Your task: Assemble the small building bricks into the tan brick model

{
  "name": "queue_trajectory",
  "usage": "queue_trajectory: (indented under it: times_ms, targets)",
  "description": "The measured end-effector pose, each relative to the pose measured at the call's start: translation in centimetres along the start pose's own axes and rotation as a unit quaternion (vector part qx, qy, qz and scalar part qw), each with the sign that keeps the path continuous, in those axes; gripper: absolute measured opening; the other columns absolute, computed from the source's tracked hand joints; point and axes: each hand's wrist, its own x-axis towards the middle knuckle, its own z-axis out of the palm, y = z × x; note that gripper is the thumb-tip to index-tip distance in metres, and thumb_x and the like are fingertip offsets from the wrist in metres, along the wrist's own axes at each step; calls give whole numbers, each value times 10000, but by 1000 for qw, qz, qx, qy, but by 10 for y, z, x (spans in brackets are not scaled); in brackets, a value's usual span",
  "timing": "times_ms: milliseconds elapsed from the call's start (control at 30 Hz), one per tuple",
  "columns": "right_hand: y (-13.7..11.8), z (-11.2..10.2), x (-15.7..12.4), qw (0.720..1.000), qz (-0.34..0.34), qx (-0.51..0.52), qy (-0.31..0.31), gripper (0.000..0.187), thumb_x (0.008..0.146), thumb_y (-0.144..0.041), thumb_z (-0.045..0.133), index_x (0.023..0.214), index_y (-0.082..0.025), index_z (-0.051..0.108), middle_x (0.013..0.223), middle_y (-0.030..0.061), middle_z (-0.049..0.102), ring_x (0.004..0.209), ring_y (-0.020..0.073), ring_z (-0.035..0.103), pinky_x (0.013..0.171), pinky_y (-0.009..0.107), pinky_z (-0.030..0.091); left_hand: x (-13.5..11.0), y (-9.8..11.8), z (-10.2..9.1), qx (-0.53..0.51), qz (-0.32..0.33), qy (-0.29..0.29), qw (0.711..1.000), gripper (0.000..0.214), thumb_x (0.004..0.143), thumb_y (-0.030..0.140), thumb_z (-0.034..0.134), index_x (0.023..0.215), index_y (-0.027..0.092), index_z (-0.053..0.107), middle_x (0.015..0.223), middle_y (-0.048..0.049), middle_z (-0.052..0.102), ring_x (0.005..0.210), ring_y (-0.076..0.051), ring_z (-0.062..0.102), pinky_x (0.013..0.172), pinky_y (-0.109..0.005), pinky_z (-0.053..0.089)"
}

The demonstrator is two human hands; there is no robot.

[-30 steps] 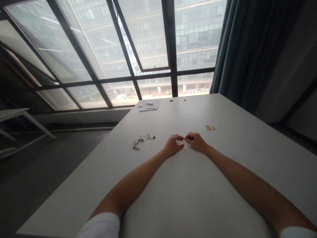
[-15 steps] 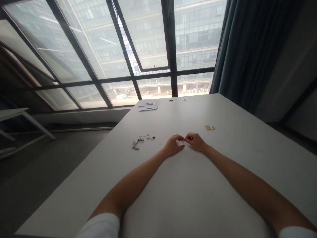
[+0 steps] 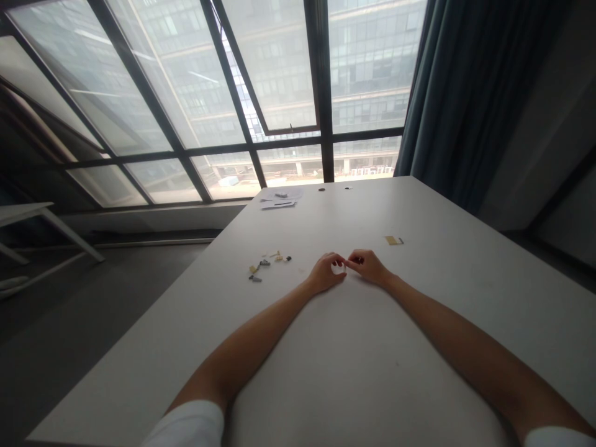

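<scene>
Both my arms reach out over a white table [image 3: 354, 372]. My left hand [image 3: 326, 273] and my right hand [image 3: 369, 266] meet fingertip to fingertip near the table's middle. Each hand is closed in a pinch, and between them sits a tiny pale piece [image 3: 345, 265] too small to name. Left of my left hand lies a scatter of several small tan, grey and dark parts [image 3: 269, 264]. A small flat tan piece [image 3: 393, 239] lies on the table beyond my right hand.
Sheets of paper [image 3: 279, 200] and two small dark dots [image 3: 321, 189] lie near the table's far edge. Behind it are large windows [image 3: 279, 93] and a dark curtain [image 3: 465, 99]. Another table [image 3: 28, 214] stands at the left over grey floor.
Both hands stay together at the same spot; only the fingertips shift slightly around the tiny piece.
</scene>
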Motion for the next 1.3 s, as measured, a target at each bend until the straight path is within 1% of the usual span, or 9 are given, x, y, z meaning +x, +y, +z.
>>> queue_trajectory:
  times_ms: [133,233,367,567,767,1000,1167,1233,1300]
  targets:
    - [3,2,1,1000,11,5,-9,339,837,-478,703,698,-170,684,633,18,645,587,142,512,548,259,380,-1,0,-1,22,4,-12,1000,243,671,141,762,892,199,681,879,-16,648,838,-182,582,794,-319,500]
    - [3,3,1,1000,16,14,-12,347,848,-480,686,703,-165,690,637,20,651,589,142,517,547,256,387,-1,-1,-1,22,1,-12,1000,259,670,147,767,909,200,685,894,-21,650,847,-185,585,797,-322,504]
    - [1,2,2,999,16,29,-14,314,858,-439,653,714,-163,698,653,30,668,596,147,529,562,261,405,-1,-4,0,9,-3,-1,1000,266,687,137,760,935,204,689,885,-17,645,838,-179,584,783,-315,506]
    - [1,-1,4,998,25,49,-13,235,831,-356,615,742,-162,717,683,37,687,616,158,551,588,269,417,1,-3,1,-2,0,11,1000,300,711,119,774,983,208,684,921,-19,655,863,-177,579,780,-302,497]
    - [3,-4,4,996,41,71,-16,245,824,-371,625,743,-161,723,679,32,682,616,161,551,588,273,413,-2,2,-1,39,31,16,999,293,738,197,817,991,225,672,982,-28,657,980,-210,569,845,-325,498]
    - [3,-5,4,996,36,75,-27,250,841,-368,629,749,-154,721,675,30,676,607,153,545,578,268,413,-3,7,-3,73,51,30,996,230,784,201,774,990,229,674,982,-24,664,990,-212,574,907,-343,486]
    - [3,-1,3,998,-14,39,44,175,889,-303,618,933,-175,728,806,36,680,681,153,583,614,263,455,-1,4,-4,77,30,65,994,289,776,171,768,1049,233,695,959,-24,680,969,-211,588,896,-344,493]
    - [4,0,3,998,-43,20,50,179,900,-270,625,1031,-195,722,881,41,670,690,147,574,620,266,467,-1,1,-4,74,16,87,993,287,776,172,773,1048,230,705,943,-25,686,942,-208,591,869,-339,502]
    - [5,0,2,997,-65,9,36,230,902,-254,649,1123,-219,705,970,51,661,710,150,566,623,272,478,0,-2,-4,72,9,105,992,280,783,181,775,1052,229,713,933,-25,693,914,-204,591,850,-337,507]
